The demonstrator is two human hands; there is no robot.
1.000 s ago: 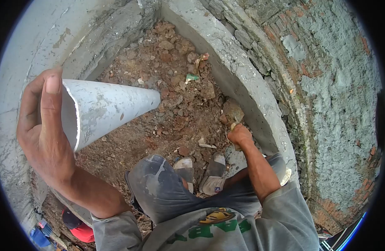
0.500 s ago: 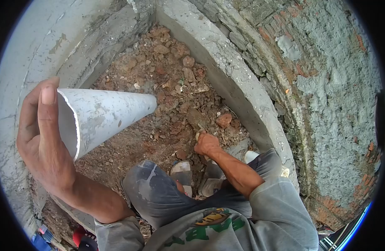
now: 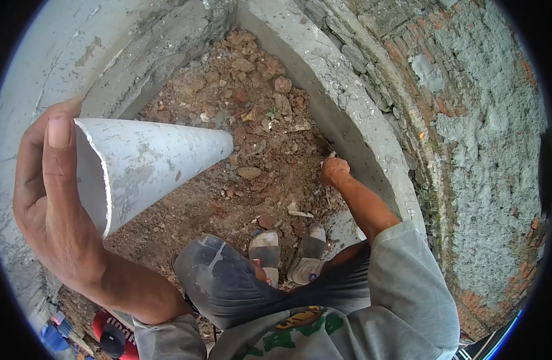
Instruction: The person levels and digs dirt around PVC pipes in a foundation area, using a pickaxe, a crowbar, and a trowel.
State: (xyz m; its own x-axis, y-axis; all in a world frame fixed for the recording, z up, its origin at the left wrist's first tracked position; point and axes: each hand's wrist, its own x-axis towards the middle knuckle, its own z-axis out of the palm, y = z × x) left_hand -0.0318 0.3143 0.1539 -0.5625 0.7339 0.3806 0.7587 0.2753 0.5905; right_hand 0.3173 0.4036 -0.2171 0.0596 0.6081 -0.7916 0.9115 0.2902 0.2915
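Note:
A white plastic pipe (image 3: 159, 159) rises from the rubble floor (image 3: 252, 192), its cut open end tilted up close to me on the left. My left hand (image 3: 57, 180) grips that upper end at the rim, thumb and fingers pointing up. Over by the right concrete wall, my right hand (image 3: 336, 171) is closed round the handle of a trowel (image 3: 325, 146). Its dark blade points away into the soil at the foot of the wall; much of the tool is hidden by the hand and dirt.
Low concrete walls (image 3: 348, 99) enclose the earth and broken stones. Beyond the right one stands a rough mortar and brick wall (image 3: 486, 150). My shoes (image 3: 264, 252) are on the dirt below. A red and black item (image 3: 117, 336) lies at bottom left.
My right hand has moved with the trowel from the middle of the rubble right and forward to the wall. A reddish lump there no longer shows. My left hand stays on the pipe.

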